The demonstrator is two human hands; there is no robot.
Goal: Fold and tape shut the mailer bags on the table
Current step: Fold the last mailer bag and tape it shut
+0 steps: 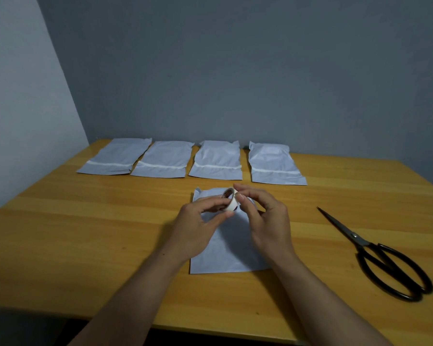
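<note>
Head view. Both forearms reach forward over the surface [85, 233], hands meeting above its middle. The left hand [198, 221], palm turned inward, grips a tape roll [229, 199] between thumb and curled fingers. The right hand [265, 218] has thumb and forefinger pinched on the roll's upper rim, its other fingers curled loosely. The roll's inner core shows dark reddish print, too small to read.

Directly beneath both hands a grey mailer bag [225, 248] lies flat, its far end hidden behind the fingers. Beyond the hands, a row of four mailer bags [216, 158] lies side by side, each crossed by a white strip near its nearer end. To the right of the right hand, well apart, black scissors [385, 258] lie closed, their tips pointing away from the person.
</note>
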